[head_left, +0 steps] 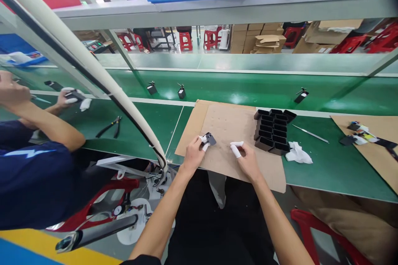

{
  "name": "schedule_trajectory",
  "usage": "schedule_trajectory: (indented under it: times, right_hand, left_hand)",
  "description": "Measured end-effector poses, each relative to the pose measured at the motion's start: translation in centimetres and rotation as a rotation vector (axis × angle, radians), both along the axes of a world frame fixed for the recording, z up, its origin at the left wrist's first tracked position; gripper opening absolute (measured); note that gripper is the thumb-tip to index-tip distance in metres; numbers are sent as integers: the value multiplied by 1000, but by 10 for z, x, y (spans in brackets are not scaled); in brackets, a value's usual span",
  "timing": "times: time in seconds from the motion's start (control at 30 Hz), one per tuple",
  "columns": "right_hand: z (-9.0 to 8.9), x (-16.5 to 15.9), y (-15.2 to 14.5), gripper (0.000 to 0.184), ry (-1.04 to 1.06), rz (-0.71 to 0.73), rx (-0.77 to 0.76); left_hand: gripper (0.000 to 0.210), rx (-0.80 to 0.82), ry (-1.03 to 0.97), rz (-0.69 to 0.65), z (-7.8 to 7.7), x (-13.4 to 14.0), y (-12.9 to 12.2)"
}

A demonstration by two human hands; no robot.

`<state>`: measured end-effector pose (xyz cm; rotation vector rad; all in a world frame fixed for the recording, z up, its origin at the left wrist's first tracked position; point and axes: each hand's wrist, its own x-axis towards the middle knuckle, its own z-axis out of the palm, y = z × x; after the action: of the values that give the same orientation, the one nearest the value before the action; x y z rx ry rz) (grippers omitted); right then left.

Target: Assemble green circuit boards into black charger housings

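Note:
My left hand (194, 152) pinches a small black plastic part (210, 139) over the cardboard sheet (230, 121). White covers are on its thumb and fingertip. To the right, my right hand (247, 159) hovers low over the same cardboard, its white-covered thumb and index finger a little apart with nothing seen between them. Beyond it, several black box-shaped housings (272, 129) stand packed in rows on the cardboard's right side. A crumpled white cloth (298, 153) lies beside them on the green bench.
A thin metal tool (310, 133) lies right of the housings. Black-handled pliers (109, 127) rest to the left, near a co-worker's gloved hand (71, 96). A pale slanting pole (102, 72) crosses at left. Small black units (181, 91) sit on the green belt (217, 87).

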<state>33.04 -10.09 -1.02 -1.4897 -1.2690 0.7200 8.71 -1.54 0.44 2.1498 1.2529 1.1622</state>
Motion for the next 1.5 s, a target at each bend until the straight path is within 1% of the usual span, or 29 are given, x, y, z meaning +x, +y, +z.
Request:
schedule_trajectory:
  times: [0.1, 0.3, 0.43, 0.5, 0.6, 0.7, 0.77, 0.9, 0.97, 1.03, 1.13, 1.2, 1.3, 1.33, 1.37, 1.43, 1.5]
  right_hand:
    - [0, 0, -1, 36, 11, -2, -1]
    - [-1, 0, 0, 36, 24, -12, -3]
    - [-3, 0, 1, 36, 26, -17, -9]
    - [-3, 1, 2, 35, 26, -15, -10]
    - [-4, 1, 2, 35, 33, -19, -9]
    - [-5, 1, 2, 34, 38, -27, -9]
    - [-5, 1, 2, 33, 38, -27, -8]
    - [-7, 2, 2, 32, 36, -24, -2]
    - [-8, 2, 3, 31, 36, -22, -1]
    - [-8, 2, 3, 32, 42, -25, -1]
    - [-8, 2, 3, 34, 53, -36, -2]
    - [-8, 2, 3, 34, 56, -37, -4]
    - [-7, 3, 3, 34, 56, -35, -9]
    - [-7, 3, 3, 34, 57, -36, -10]
    - [-8, 3, 3, 33, 57, -36, -10]
    - [-8, 4, 3, 32, 59, -34, -10]
    - [-9, 4, 3, 32, 59, -31, -7]
  left_hand:
    - [10, 7, 1, 1, -1, 2, -1]
    - [19, 35, -49, 36, 11, 5, 3]
    - [10, -14, -16, -1, 4, 7, 3]
    - [8, -33, -4, -11, 1, 7, 3]
    - [12, -47, -13, -14, 4, 7, 3]
    - [20, -56, -54, -6, 11, 7, 3]
    - [20, -75, -81, -7, 12, 7, 2]
    - [8, -169, -124, -36, 6, 8, -1]
    - [8, -212, -175, -39, 4, 9, -2]
    - [10, -245, -264, -30, 6, 13, -5]
    - [33, -280, -425, -3, 20, 20, -19]
    - [42, -374, -644, -18, 37, 23, -33]
    - [40, -670, -1108, -80, 65, 20, -55]
    - [37, -776, -1227, -90, 75, 19, -61]
    - [33, -861, -1302, -89, 83, 17, -65]
    - [25, -984, -1398, -63, 96, 14, -71]
    - [21, -1056, -1467, -36, 103, 13, -75]
